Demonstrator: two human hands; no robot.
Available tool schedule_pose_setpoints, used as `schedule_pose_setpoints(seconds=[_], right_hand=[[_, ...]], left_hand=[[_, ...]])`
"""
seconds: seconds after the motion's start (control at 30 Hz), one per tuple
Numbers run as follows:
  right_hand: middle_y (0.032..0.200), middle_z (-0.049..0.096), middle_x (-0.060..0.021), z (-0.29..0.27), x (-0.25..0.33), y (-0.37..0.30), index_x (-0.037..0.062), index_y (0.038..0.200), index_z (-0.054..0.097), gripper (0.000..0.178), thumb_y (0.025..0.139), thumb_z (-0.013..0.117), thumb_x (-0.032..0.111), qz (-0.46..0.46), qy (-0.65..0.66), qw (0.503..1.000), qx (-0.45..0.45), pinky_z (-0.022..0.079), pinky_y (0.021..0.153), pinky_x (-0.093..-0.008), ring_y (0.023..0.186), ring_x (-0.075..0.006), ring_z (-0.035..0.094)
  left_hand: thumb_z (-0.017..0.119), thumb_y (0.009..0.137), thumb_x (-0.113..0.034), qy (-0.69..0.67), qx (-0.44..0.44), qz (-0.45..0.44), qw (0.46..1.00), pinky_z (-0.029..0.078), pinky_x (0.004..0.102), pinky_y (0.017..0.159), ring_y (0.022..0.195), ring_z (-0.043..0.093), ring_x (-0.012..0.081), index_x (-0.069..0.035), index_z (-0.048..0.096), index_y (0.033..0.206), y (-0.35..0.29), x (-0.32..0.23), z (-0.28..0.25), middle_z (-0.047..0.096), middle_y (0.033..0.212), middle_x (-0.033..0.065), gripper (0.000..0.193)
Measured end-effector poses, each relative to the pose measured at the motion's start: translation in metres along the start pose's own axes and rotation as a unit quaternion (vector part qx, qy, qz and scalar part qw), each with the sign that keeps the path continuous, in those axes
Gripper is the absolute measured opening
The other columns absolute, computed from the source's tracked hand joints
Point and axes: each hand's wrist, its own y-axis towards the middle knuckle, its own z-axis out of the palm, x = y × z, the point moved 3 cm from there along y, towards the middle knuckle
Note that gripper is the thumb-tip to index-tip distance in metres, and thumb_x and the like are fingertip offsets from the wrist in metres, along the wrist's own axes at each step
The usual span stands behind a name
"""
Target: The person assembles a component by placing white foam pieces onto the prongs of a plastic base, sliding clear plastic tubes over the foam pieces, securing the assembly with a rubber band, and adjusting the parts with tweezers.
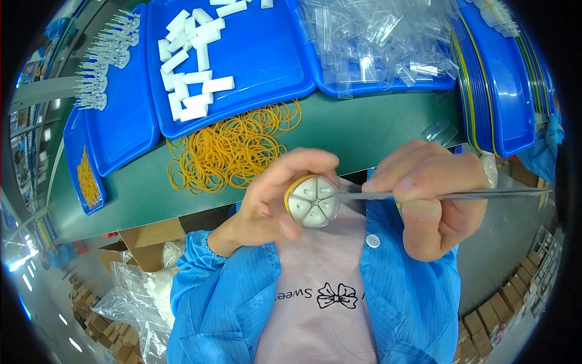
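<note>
My left hand (259,203) is curled around a round bundle of white wedge-shaped pieces (315,209), its end turned up. Small hollows show in the wedges, and a yellow rubber band (288,195) runs round the bundle's side. In my right hand (433,188) is a pair of metal tweezers (515,193), pinched between thumb and fingers. The tweezers' narrow tip reaches left to the right edge of the bundle's end; whether it grips anything there is too small to tell. A heap of yellow rubber bands (224,145) lies on the table just beyond my left hand.
Along the green table (357,121) stand a blue tray (260,60) with white blocks (197,36), another blue tray (388,88) of clear plastic pieces (376,39), and left trays with spiky white parts (112,57) and small yellow pieces (86,179). Stacked blue trays (509,91) stand right.
</note>
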Motion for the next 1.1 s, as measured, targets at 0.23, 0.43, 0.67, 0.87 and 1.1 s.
schedule_pose_setpoints(seconds=[0.23,0.43,0.67,0.87,1.1], right_hand=[[0.074,0.058,-0.016,0.001,-0.01,-0.002,-0.0037,0.091,0.047,0.009,0.088,0.046,0.005,0.083,-0.001,0.996,-0.021,0.044,0.053,-0.0242,0.059,-0.0144,0.054],[0.075,0.059,-0.0122,0.002,-0.019,0.002,-0.0024,0.091,0.048,0.013,0.092,0.043,0.009,0.197,0.06,0.979,-0.006,0.042,0.056,-0.0213,0.063,-0.0101,0.053],[0.073,0.057,-0.0085,0.001,-0.036,0.002,0.0007,0.09,0.048,0.014,0.093,0.042,0.013,0.26,0.098,0.96,-0.036,0.043,0.057,-0.0221,0.061,-0.0095,0.054],[0.075,0.055,-0.0032,0.005,-0.054,-0.006,-0.0001,0.094,0.05,0.013,0.093,0.046,0.012,0.295,0.256,0.92,0.004,0.046,0.057,-0.019,0.062,-0.0049,0.053],[0.076,0.055,-0.0069,0.006,-0.036,-0.002,-0.0011,0.089,0.05,0.011,0.091,0.044,0.009,0.251,0.047,0.967,0.005,0.044,0.053,-0.0221,0.059,-0.009,0.054]], left_hand=[[0.036,0.09,-0.054,-0.387,-0.031,-0.253,0.886,0.047,0.0353,0.082,0.1,0.055,0.0224,0.001,0.035,0.129,-0.003,0.015,0.009,0.051,0.113,0.0164,0.067],[0.032,0.092,-0.053,-0.52,-0.027,-0.291,0.803,0.049,0.0344,0.072,0.091,0.056,0.0219,-0.002,0.037,0.128,-0.003,0.023,0.014,0.052,0.11,0.014,0.063],[0.036,0.089,-0.056,-0.525,-0.033,-0.272,0.806,0.047,0.0305,0.061,0.083,0.055,0.0184,-0.004,0.039,0.125,-0.003,0.026,0.015,0.051,0.107,0.0112,0.063],[0.043,0.087,-0.055,-0.48,-0.025,-0.274,0.833,0.046,0.028,0.059,0.083,0.054,0.0163,-0.003,0.042,0.121,0.003,0.02,0.018,0.051,0.104,0.0089,0.062],[0.047,0.085,-0.055,-0.378,-0.076,-0.284,0.878,0.047,0.0283,0.063,0.084,0.054,0.0158,-0.005,0.042,0.12,-0.004,0.021,0.012,0.051,0.103,0.0091,0.062]])
